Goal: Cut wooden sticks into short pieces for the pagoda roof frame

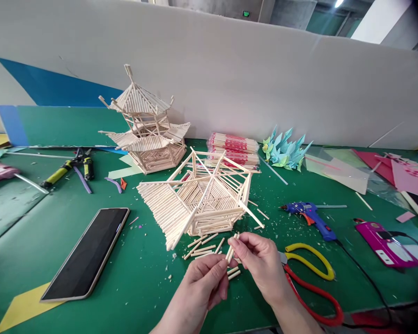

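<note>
Head view: a few short sticks (231, 251) are held just in front of the frame (216, 218), toward its near right corner and apart from it; their exact number is hidden by the fingers. The left hand (211, 278) pinches their lower end between thumb and fingertips, and the right hand (257, 253) closes thumb and forefinger about their upper end, so that neither grasp has a wide gap. More loose pieces (204, 249) lie on the table (132, 273) just beside the frame's near foot, partly behind the hands. The sticks appear to be plain, dry wood: probably very light, stiff along their length, not slippery, though inclined to roll against one another. They are best taken near the ends, with light fingertip pressure; a sideways bend could snap them. The frame itself is presumably light but fragile, its thin open ribs and slatted left eave being the weak parts; the stacked wall low on its near side seems the safer hold. To the right of the frame lies the glue gun (311, 219); nearer and also to its right, the scissors (329, 272); behind it, to the left, stands the tower (149, 139).
</note>
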`<state>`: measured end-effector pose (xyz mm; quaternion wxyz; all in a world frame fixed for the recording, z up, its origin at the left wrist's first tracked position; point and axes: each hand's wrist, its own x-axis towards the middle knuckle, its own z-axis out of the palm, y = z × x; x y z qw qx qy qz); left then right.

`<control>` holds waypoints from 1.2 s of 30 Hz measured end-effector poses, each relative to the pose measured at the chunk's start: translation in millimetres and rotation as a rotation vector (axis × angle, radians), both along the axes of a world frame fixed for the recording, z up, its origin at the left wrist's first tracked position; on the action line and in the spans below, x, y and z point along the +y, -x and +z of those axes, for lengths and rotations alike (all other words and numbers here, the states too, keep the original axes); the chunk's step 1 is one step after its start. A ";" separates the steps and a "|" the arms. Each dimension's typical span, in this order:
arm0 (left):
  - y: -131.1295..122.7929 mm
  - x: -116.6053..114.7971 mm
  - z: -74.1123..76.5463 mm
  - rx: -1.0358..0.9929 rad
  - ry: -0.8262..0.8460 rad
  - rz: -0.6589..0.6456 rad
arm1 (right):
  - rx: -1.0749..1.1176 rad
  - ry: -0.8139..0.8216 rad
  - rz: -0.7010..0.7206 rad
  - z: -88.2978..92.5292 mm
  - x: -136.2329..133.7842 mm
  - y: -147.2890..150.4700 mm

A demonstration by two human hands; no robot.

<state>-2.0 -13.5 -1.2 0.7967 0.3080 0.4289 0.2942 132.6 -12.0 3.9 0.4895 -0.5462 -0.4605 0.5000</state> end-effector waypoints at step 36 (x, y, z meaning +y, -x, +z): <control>-0.1 1.1 -3.0 -0.008 0.024 0.003 | 0.012 -0.015 0.020 2.5 -0.7 0.4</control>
